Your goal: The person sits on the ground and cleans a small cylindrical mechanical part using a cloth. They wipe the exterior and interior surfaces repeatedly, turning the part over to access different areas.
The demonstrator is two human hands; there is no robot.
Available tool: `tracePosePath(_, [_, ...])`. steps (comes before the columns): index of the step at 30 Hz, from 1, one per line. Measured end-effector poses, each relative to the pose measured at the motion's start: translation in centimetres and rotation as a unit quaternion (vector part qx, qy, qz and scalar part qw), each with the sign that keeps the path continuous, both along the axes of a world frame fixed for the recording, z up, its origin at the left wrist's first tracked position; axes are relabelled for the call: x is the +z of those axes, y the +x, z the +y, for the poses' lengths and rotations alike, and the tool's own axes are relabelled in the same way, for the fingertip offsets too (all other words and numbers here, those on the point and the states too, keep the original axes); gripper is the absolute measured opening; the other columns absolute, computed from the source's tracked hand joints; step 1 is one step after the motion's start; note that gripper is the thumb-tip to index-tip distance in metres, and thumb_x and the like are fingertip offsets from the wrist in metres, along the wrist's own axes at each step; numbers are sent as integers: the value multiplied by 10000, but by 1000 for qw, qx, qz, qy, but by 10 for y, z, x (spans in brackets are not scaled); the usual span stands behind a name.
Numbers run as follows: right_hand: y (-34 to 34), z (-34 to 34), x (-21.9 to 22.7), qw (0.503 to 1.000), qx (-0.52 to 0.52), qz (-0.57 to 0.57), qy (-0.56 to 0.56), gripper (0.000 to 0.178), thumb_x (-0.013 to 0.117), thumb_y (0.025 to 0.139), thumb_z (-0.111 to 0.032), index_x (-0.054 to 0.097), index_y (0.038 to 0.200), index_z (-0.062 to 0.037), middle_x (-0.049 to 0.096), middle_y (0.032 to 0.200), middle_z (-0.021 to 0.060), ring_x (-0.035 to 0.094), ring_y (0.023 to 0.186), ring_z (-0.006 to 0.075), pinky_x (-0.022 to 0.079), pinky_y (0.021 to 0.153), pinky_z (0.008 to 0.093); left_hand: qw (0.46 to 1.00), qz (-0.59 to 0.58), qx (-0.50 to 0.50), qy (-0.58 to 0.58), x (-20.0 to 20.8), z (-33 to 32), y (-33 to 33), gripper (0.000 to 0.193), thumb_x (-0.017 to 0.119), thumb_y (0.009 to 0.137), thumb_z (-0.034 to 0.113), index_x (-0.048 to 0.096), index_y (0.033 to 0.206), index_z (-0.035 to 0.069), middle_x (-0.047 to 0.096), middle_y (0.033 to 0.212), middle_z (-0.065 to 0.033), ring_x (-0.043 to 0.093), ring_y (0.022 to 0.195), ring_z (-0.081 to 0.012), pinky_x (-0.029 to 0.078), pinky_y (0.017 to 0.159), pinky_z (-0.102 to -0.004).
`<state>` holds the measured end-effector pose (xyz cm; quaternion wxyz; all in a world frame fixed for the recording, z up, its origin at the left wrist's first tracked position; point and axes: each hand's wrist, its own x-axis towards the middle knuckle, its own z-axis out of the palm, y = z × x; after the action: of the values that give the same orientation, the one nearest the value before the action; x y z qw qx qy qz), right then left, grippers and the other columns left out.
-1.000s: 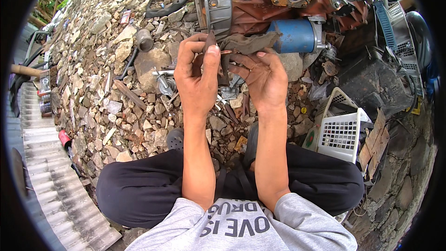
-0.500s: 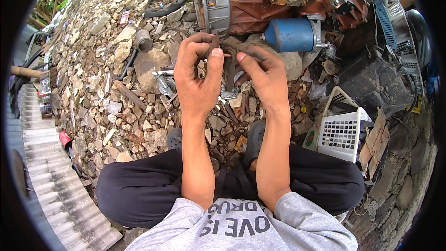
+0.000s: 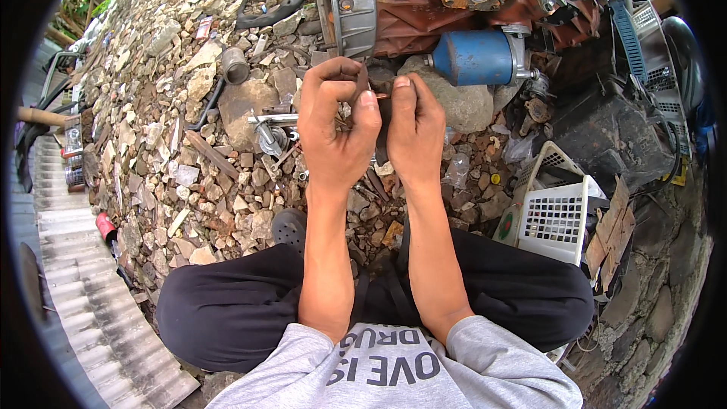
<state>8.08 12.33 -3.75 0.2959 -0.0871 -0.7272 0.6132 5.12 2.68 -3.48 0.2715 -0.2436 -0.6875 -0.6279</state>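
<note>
Reference landmark: the blue canister [image 3: 475, 57], mounted on the near side of the engine [image 3: 413, 26].

The left hand [image 3: 337, 129] is positioned left of the canister and slightly nearer the wearer. Its grip is clamped on a small rod [image 3: 382, 96], thumb against curled fingers; the copper-coloured tip projects to the right, toward the right hand. A thin brown piece [image 3: 363, 76] stands upright at the same fingers; how it is held cannot be determined.

The right hand [image 3: 414, 125] is located between the left hand and the canister, on the near side. Its grip is together on a dark rag [image 3: 383, 130], which hangs between the two hands, left of the canister. The fingers largely conceal the rag. Whether it touches the rod cannot be determined.

A large stone [image 3: 462, 106] lies just below the canister. Further left of the canister, a silver metal part [image 3: 269, 136] and a metal cup [image 3: 235, 66] rest on the stony ground [image 3: 170, 204]. A white basket [image 3: 555, 212] stands to the near right of the canister, with torn cardboard [image 3: 609, 235] beside it.
</note>
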Motion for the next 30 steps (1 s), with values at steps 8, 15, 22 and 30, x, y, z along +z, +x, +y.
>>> tracePosePath(8, [2, -2, 19, 910, 57, -56, -408, 343, 472, 1012, -261, 606, 814, -15, 587, 749, -1, 487, 672, 77, 398, 604, 276, 990, -79, -34, 116, -1, 5, 5, 104, 622, 884, 77, 541, 871, 13, 593, 1073, -154, 572, 907, -198, 469, 781, -309])
tracePosePath(15, [12, 11, 29, 968, 81, -32, -235, 285, 527, 990, -236, 618, 845, -8, 558, 736, -27, 460, 681, 35, 367, 589, 224, 987, -79, -25, 140, 5, 0, 5, 101, 617, 894, 87, 540, 879, 23, 588, 1079, -142, 559, 918, -174, 458, 790, -292])
tracePosePath(22, [15, 17, 33, 988, 106, -37, -105, 172, 620, 928, -130, 589, 822, 2, 515, 675, -52, 417, 611, 22, 318, 511, 207, 999, -8, 3, 40, 6, -5, 2, 102, 627, 861, 60, 532, 871, 23, 590, 1067, -147, 574, 913, -215, 470, 796, -320])
tracePosePath(30, [7, 7, 14, 992, 86, 26, -89, 96, 601, 902, -68, 602, 891, 27, 566, 693, -26, 454, 623, 13, 374, 521, 201, 992, -74, -22, 96, -3, 1, 3, 115, 632, 876, 84, 537, 869, 18, 594, 1059, -140, 575, 916, -205, 472, 790, -323])
